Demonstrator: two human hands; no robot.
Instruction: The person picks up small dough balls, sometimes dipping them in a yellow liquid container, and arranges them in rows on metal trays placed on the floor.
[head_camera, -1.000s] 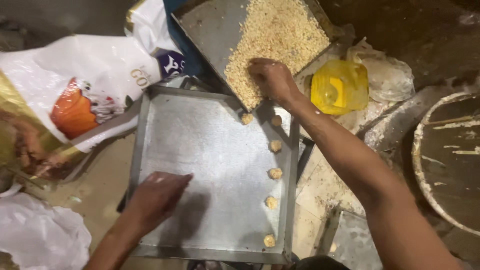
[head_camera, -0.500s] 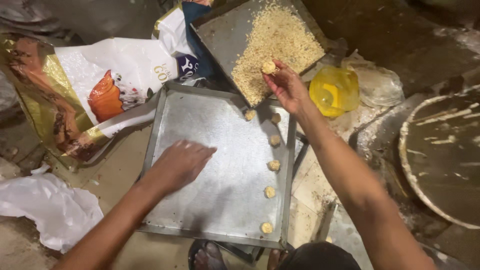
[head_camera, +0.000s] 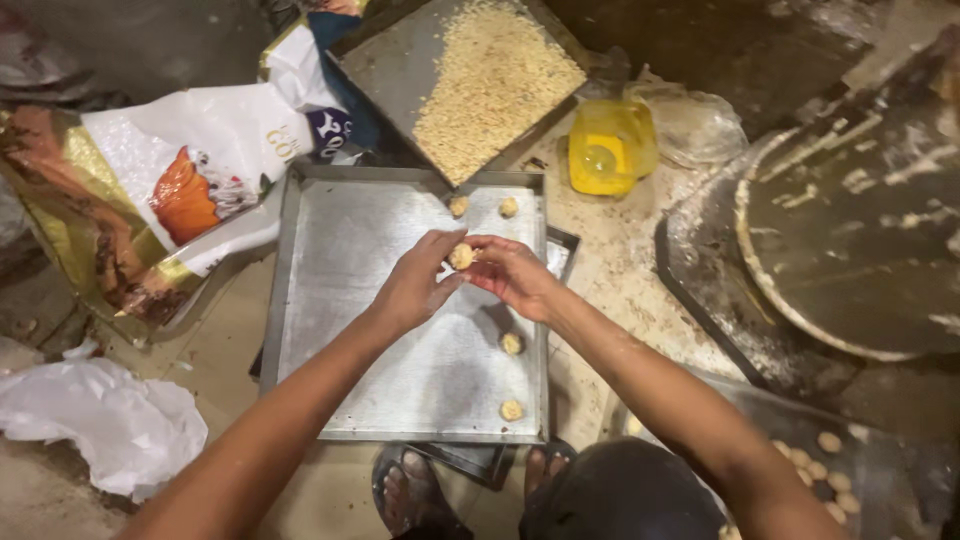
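Dough ball (head_camera: 461, 256), small, round and crumb-coated, sits pinched between the fingertips of the left hand (head_camera: 412, 290) and the right hand (head_camera: 513, 274), both sets of fingers curled in and pressed against it from either side above the large metal baking tray (head_camera: 330, 330). Just beyond the fingertips, two more coated balls (head_camera: 484, 207) rest near the tray's far edge, and two others (head_camera: 512, 376) lie below the right hand along the tray's right side. Farther past the fingers stand a tilted tray of crumbs (head_camera: 480, 80) and a yellow container (head_camera: 610, 148), while a printed flour bag (head_camera: 170, 190) lies off to the left-hand side.
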